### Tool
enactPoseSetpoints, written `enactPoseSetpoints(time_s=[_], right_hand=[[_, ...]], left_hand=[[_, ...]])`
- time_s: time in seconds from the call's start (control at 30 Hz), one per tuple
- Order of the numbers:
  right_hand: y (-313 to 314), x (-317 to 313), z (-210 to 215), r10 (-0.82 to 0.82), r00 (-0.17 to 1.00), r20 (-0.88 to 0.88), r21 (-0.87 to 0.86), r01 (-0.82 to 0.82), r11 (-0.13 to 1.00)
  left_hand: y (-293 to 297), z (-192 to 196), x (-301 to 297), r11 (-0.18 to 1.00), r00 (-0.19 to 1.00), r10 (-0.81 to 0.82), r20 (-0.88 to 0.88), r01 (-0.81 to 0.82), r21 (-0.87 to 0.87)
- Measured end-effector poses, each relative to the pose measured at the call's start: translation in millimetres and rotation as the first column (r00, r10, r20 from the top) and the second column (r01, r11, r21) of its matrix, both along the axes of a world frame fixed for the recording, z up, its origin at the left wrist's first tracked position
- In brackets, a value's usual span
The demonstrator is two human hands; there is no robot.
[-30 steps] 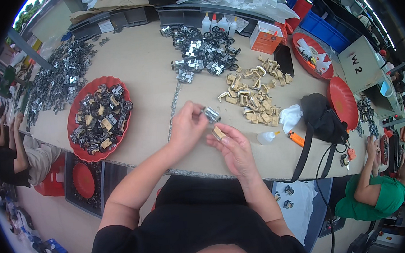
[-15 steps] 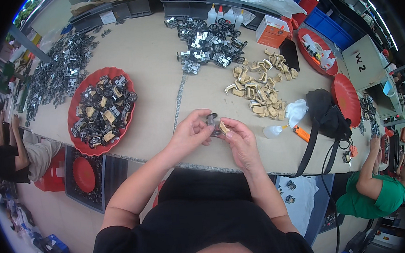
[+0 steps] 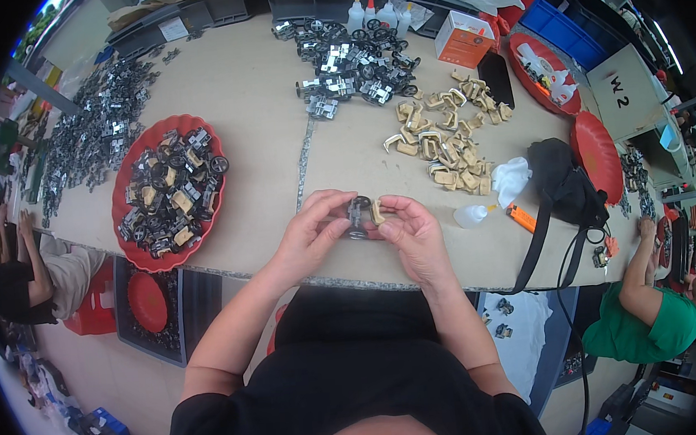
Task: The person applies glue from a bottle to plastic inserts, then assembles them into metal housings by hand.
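- The left hand (image 3: 310, 233) pinches a small grey metal wheeled part (image 3: 357, 217), fingers curled shut around it, above the near edge of the beige table (image 3: 257, 102).
- The right hand (image 3: 413, 233) pinches a small tan plastic clip (image 3: 378, 212) against that part.
- A round red tray of assembled pieces (image 3: 168, 191) lies left.
- A loose pile of tan clips (image 3: 444, 140) lies beyond the hands, a black bag (image 3: 562, 188) to the right.
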State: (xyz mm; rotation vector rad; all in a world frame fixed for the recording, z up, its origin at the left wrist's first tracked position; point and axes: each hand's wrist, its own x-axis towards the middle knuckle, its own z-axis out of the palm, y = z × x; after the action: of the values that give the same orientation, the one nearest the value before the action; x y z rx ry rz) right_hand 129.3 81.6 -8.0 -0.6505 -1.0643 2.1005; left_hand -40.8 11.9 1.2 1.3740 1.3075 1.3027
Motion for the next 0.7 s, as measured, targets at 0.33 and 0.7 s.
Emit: enactPoseSetpoints(time_s=[0.33,0.7], right_hand=[[3,4,-3,0.039,0.999,-0.011,-0.027,-0.039,0.999],[11,7,1,0.122,0.992,-0.026,-0.107,-0.124,0.986]], left_hand=[[-1,8,10,0.999,0.997,0.028,-0.073,-0.026,0.033],[-1,17,16,0.995,0.995,0.100,-0.013,-0.100,-0.002]])
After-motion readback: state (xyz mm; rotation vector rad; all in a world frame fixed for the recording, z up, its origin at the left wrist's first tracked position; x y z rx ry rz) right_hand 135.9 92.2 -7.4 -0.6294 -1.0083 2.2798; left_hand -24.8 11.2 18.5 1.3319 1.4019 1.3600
